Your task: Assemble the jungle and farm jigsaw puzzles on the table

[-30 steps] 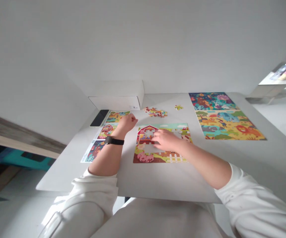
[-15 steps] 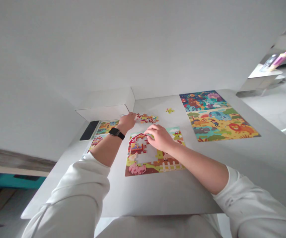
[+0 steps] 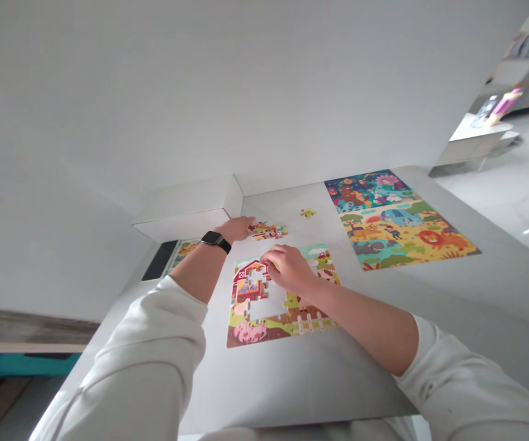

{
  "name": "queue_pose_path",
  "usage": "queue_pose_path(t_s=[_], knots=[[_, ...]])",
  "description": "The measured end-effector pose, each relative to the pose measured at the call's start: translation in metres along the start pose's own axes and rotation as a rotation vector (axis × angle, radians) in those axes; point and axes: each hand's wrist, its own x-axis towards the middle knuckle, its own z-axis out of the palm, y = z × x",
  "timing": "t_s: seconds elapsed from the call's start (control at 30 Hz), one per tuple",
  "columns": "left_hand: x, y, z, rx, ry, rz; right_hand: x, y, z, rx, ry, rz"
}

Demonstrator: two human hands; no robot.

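A farm jigsaw puzzle (image 3: 273,318) with a red barn lies on the white table (image 3: 319,380) in front of me, with a bare gap in its middle. My right hand (image 3: 289,269) rests on its upper part, fingers curled and pressed down beside the barn roof. My left hand (image 3: 237,228), with a black watch on the wrist, reaches out to a small heap of loose puzzle pieces (image 3: 269,231) and its fingertips touch the heap's left edge. One single loose piece (image 3: 307,213) lies further right.
A finished colourful animal puzzle (image 3: 397,223) lies at the right. A white box (image 3: 186,214) stands at the back left against the wall, with a black phone (image 3: 159,260) and a printed picture sheet (image 3: 182,250) beside it. Another white table (image 3: 476,138) stands far right.
My left hand has moved forward from the picture sheet to the heap of loose pieces. My right hand has shifted left on the farm puzzle. The camera has tilted up.
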Motion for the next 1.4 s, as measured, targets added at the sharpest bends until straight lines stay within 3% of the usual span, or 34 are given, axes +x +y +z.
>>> queue_pose_path(t_s=[0.3,0.5,0.87,1.07,1.2,1.3,1.4], knots=[[-0.010,0.008,-0.014,0.043,-0.038,-0.020,0.001,-0.004,-0.005,-0.007,-0.017,-0.016],[-0.016,0.002,-0.014,0.043,-0.109,-0.005,0.001,0.002,-0.003,0.027,0.014,-0.039],[-0.062,-0.011,-0.006,0.049,-0.097,0.001,-0.001,0.005,-0.002,0.022,0.028,-0.048],[-0.077,-0.032,-0.005,-0.183,-0.009,-0.025,0.000,0.011,-0.003,0.067,0.096,-0.048],[-0.091,-0.040,-0.006,-0.354,0.143,-0.049,0.002,0.017,-0.006,0.143,0.141,-0.032],[-0.107,-0.034,-0.006,-0.580,0.242,-0.039,0.005,0.020,-0.014,0.169,0.136,0.025],[-0.124,-0.013,-0.002,-0.860,0.306,0.016,0.004,0.020,-0.025,0.187,0.122,0.136]])
